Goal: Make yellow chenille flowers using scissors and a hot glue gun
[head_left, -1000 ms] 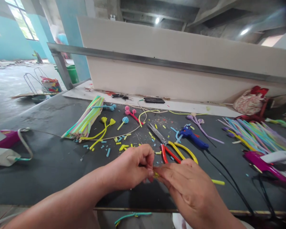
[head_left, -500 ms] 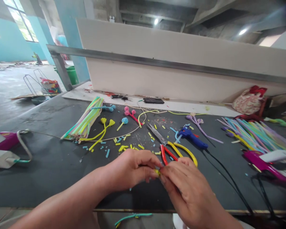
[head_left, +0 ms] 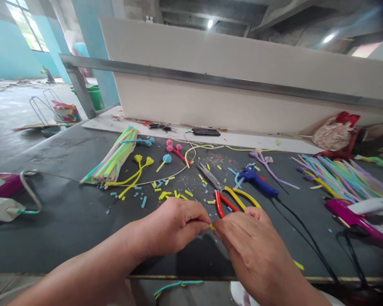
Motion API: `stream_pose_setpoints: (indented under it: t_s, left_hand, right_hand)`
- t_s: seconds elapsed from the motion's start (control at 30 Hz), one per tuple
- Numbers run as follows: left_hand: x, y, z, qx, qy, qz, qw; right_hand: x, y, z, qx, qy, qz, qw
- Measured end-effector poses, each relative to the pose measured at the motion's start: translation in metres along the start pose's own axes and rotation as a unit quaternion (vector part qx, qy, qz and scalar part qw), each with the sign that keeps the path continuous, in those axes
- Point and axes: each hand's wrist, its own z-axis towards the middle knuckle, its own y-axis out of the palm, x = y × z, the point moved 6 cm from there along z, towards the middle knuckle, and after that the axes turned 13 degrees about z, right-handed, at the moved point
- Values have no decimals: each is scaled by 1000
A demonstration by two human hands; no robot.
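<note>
Between the fingertips of both my hands is a small yellow fuzzy stem [head_left: 212, 227], probably pipe cleaner; most of it is hidden. My left hand [head_left: 175, 225] pinches its left end with thumb and forefinger. My right hand [head_left: 255, 242] is closed around the other side, its fingers curled over. A yellow tip [head_left: 298, 265] shows beyond my right wrist. Just past the hands lie scissors [head_left: 215, 178] with red and yellow handles. Cut yellow bits [head_left: 165, 195] are scattered in front of my left hand.
A blue glue gun [head_left: 258, 182] with a black cord lies to the right. Bundles of pastel stems rest at left [head_left: 115, 157] and right [head_left: 341, 174]. Yellow [head_left: 140, 170], pink [head_left: 175, 148] and purple [head_left: 263, 163] fuzzy flowers lie behind. A phone [head_left: 206, 132] sits near the back board.
My hands have drawn slightly apart, and more of the yellow stem shows between them. A yellow tip has come into view by my right wrist. The view has shifted a little.
</note>
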Motion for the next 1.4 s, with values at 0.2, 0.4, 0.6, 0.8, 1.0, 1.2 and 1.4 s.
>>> stream_pose_setpoints:
  t_s: [0.2, 0.4, 0.6, 0.8, 1.0, 1.2, 1.4]
  left_hand:
    - [-14, 10, 0, -54, -126, -153, 979]
    - [-22, 28, -3, -105, -222, -297, 923]
    - [-21, 29, -4, -116, -232, -349, 901]
    - [-18, 33, -5, -138, -224, -339, 903]
    - [-9, 8, 1, -21, -70, -132, 989]
    - [8, 0, -5, 45, 107, 63, 991]
    - [6, 9, -7, 11, 86, 140, 986]
  right_hand:
    - [3, 6, -1, -41, -13, -28, 999]
    - [3, 7, -1, -42, -20, -39, 998]
    - [3, 9, 0, -62, -9, 1, 998]
    - [-2, 9, -7, -56, -57, 37, 996]
    - [0, 3, -5, -34, -45, 36, 998]
    - [4, 7, -1, -41, -21, 22, 999]
    - [5, 4, -1, -54, 5, 23, 998]
